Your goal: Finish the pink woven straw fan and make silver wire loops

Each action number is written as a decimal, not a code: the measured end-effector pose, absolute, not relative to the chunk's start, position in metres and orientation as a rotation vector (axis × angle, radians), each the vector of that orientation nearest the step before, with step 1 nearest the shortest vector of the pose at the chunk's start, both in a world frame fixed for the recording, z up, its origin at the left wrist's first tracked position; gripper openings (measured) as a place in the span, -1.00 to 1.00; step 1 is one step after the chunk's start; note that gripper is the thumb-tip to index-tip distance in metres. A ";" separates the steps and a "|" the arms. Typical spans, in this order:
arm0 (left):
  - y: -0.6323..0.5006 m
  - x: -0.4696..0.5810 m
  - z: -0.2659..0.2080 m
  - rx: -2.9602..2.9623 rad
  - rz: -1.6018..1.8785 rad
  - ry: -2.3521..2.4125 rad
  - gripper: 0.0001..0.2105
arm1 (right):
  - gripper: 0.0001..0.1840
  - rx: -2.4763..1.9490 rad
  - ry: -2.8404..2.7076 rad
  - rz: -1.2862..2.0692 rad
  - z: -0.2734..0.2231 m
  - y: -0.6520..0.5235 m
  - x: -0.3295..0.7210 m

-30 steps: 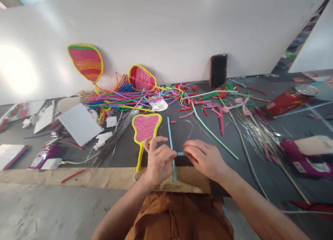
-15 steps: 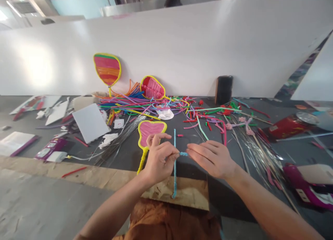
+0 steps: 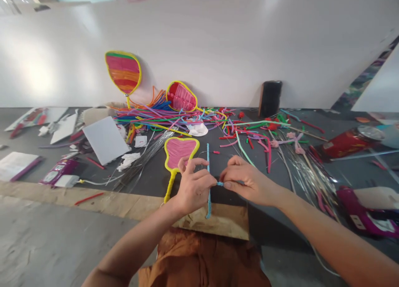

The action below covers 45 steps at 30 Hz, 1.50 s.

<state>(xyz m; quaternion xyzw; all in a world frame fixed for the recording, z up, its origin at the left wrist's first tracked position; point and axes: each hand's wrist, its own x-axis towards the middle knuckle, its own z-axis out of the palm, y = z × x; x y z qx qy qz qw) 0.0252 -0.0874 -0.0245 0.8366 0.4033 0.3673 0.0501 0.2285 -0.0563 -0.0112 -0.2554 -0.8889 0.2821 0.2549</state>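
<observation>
Between my two hands is a short light-blue twisted pipe cleaner [image 3: 220, 183], held level. My left hand [image 3: 195, 187] pinches its left end between thumb and forefinger, the other fingers raised. The fingertips of my right hand [image 3: 249, 182] are closed on its right end. A longer light-blue pipe-cleaner stick [image 3: 208, 210] runs upright in view behind my left fingertips; whether it is joined to the short piece I cannot tell. Left of it lies a pink paddle-shaped fan [image 3: 181, 149] with a yellow fuzzy rim and handle, partly covered by my left fingers.
Two more fans, one striped [image 3: 124, 73] and one pink-red [image 3: 181, 96], lean on the white board [image 3: 199, 42]. Loose pipe cleaners [image 3: 156, 116] lie before them. A phone [image 3: 270, 99], red can [image 3: 349, 142], purple glue guns [image 3: 59, 172] and brown cardboard [image 3: 224, 220] are around.
My right hand has changed from straight, extended fingers to a curled pinch on the short blue pipe cleaner. My left hand keeps its pinch. The whole view has tilted slightly downward.
</observation>
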 end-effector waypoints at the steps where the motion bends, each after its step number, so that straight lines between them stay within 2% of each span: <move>1: -0.088 0.025 -0.026 2.511 1.126 1.247 -0.79 | -0.87 -0.743 -2.371 0.785 -0.013 -0.058 0.229; 3: -0.089 0.026 -0.028 2.420 1.152 1.296 -0.82 | -0.86 -0.858 -2.203 0.682 -0.018 -0.062 0.231; 6: -0.091 0.026 -0.029 2.299 1.198 1.337 -0.83 | -0.76 -0.900 -1.938 0.316 -0.027 -0.070 0.233; 10: -0.091 0.028 -0.027 2.258 1.201 1.334 -0.83 | -0.72 -0.834 -1.946 0.052 -0.033 -0.078 0.229; 13: -0.091 0.029 -0.026 2.324 1.172 1.345 -0.81 | -0.81 -0.844 -1.990 0.130 -0.030 -0.080 0.225; 16: -0.091 0.029 -0.029 2.401 1.178 1.336 -0.79 | -0.90 -0.930 -2.072 0.353 -0.023 -0.079 0.225; 20: -0.091 0.030 -0.033 2.505 1.214 1.238 -0.77 | -0.87 -1.012 -2.188 0.704 -0.015 -0.076 0.228; 23: -0.090 0.030 -0.033 2.509 1.203 1.211 -0.78 | -0.84 -1.023 -2.205 0.749 -0.016 -0.075 0.229; 26: -0.089 0.030 -0.031 2.409 1.167 1.288 -0.81 | -0.93 -1.024 -2.063 0.404 -0.023 -0.080 0.229; 29: -0.088 0.029 -0.030 2.326 1.135 1.316 -0.82 | -0.76 -0.926 -2.000 -0.095 -0.031 -0.087 0.230; 32: -0.088 0.030 -0.029 2.278 1.121 1.311 -0.82 | -0.69 -0.877 -2.047 -0.371 -0.036 -0.091 0.231; 38: -0.090 0.030 -0.028 2.263 1.083 1.295 -0.81 | -0.67 -0.829 -2.085 -0.468 -0.035 -0.090 0.233; 45: -0.092 0.032 -0.027 2.294 1.090 1.247 -0.79 | -0.82 -0.765 -2.175 -0.475 -0.026 -0.089 0.229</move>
